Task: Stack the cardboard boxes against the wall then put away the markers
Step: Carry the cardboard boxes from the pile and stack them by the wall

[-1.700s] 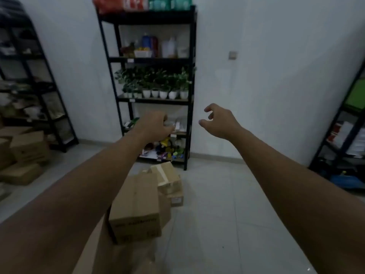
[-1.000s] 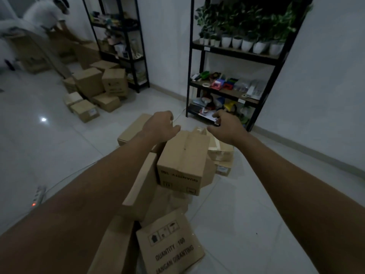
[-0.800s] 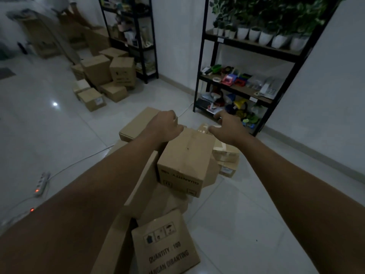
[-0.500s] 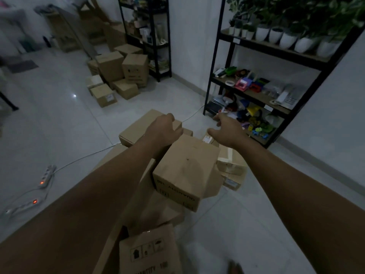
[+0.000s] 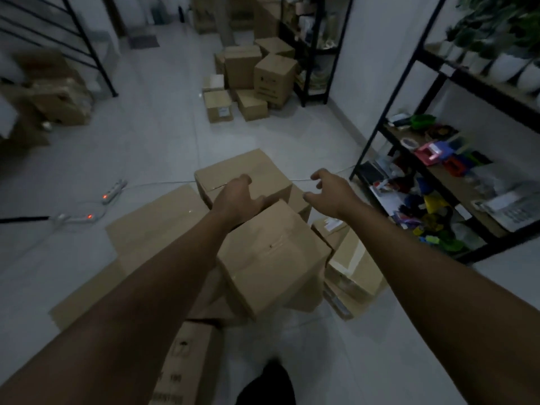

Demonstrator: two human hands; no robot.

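On floor, plain brown cardboard boxes [image 5: 271, 258] piled, left hand [image 5: 238, 197] touching top, right hand [image 5: 328, 191] open

Pale tiled floor [image 5: 163, 135]. Two power strips, red lights lit: one [image 5: 113, 192] at 9 o'clock, another [image 5: 76, 218] just below it, thin white cable [image 5: 163, 184] running right. Black shelf rack [image 5: 455, 182] at 3 o'clock: white plant pots [image 5: 505, 70] above, colourful clutter [image 5: 432, 153] lower. Second dark rack [image 5: 317, 51] at 12 o'clock.
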